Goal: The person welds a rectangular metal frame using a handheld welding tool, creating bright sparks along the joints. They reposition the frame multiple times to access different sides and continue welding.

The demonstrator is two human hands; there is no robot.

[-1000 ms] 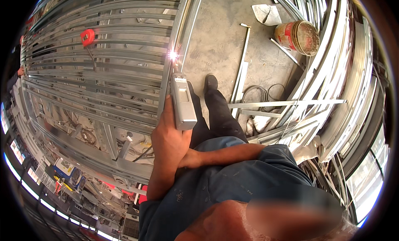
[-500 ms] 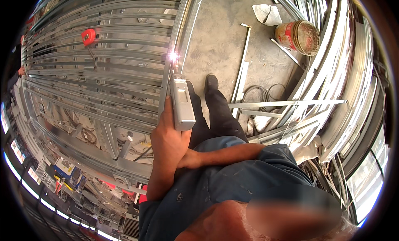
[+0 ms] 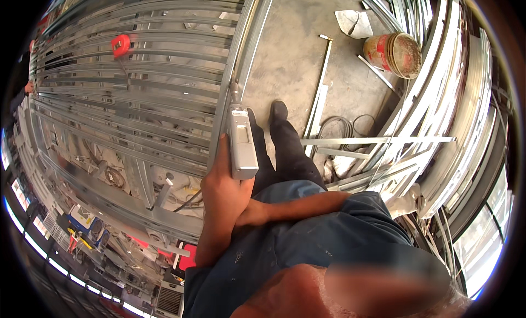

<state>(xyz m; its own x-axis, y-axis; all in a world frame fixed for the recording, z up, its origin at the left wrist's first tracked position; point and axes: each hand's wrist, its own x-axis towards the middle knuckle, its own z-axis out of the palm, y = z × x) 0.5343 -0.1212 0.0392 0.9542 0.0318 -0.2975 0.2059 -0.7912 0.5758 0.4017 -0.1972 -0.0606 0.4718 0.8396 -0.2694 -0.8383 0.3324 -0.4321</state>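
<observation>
My left hand (image 3: pixel 223 181) is closed around a silver, box-shaped handheld welding gun (image 3: pixel 243 145). A narrow nozzle tip (image 3: pixel 235 90) sticks out of its far end. That tip is at the long metal edge rail (image 3: pixel 245 41) of a frame, beside several parallel metal studs (image 3: pixel 170 71); whether it touches cannot be made out. My right forearm crosses my body, and my right hand (image 3: pixel 251 212) rests at the left wrist, its fingers hidden behind it.
A red tape measure (image 3: pixel 120 45) lies on the studs at left. On the floor to the right are a dirty bucket (image 3: pixel 392 54), a coiled cable (image 3: pixel 337 126) and loose metal strips (image 3: pixel 320 93). Long metal profiles (image 3: pixel 438 99) are stacked at far right. Another person's hand (image 3: pixel 29 87) shows at far left.
The bright spark at the nozzle tip has gone out. My left hand and the gun have shifted slightly toward me in the picture.
</observation>
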